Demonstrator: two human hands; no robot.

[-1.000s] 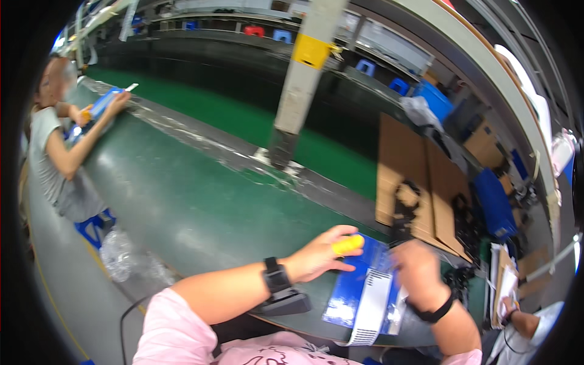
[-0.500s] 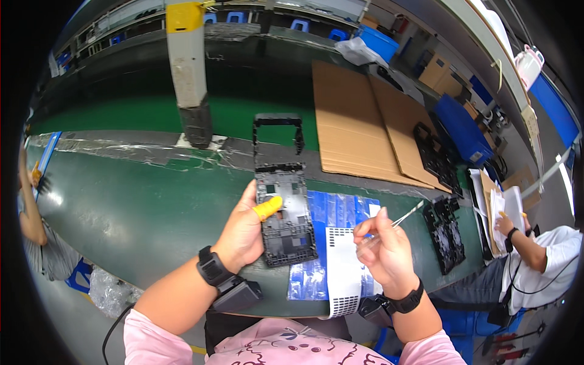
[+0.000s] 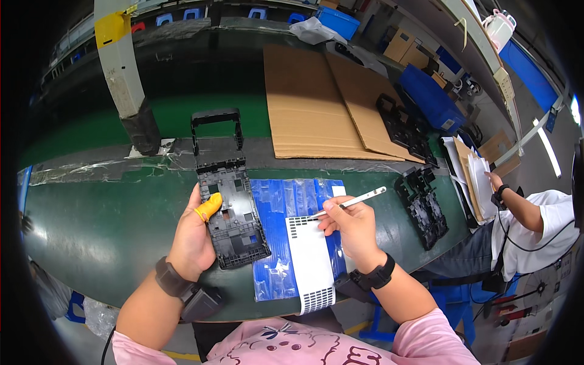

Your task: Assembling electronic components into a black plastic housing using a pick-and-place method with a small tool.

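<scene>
My left hand (image 3: 193, 246) grips a black plastic frame (image 3: 234, 210) with an open loop at its far end, tilted above the table. A yellow finger cot (image 3: 209, 207) covers my thumb, which presses on the frame's face. Between the fingers of my right hand (image 3: 358, 228) is a pair of silver tweezers (image 3: 368, 194). Their tips point left, at the upper rows of small black stickers on a white sheet (image 3: 310, 258). Whether the tips pinch a sticker is too small to tell. Under the sheet lies a blue plastic-wrapped pad (image 3: 271, 277).
More black plastic frames (image 3: 423, 207) lie to the right on the green table (image 3: 121, 225). Flat cardboard (image 3: 316, 109) and a blue bin (image 3: 429, 100) are beyond. A post (image 3: 125, 79) rises at far left. At the right, a co-worker (image 3: 535, 225) handles papers (image 3: 477, 188).
The view has swung right, so the scene sits farther left. My right hand has turned and lowered, bringing the tweezers' tips to the sticker sheet. My left hand keeps its hold on the frame.
</scene>
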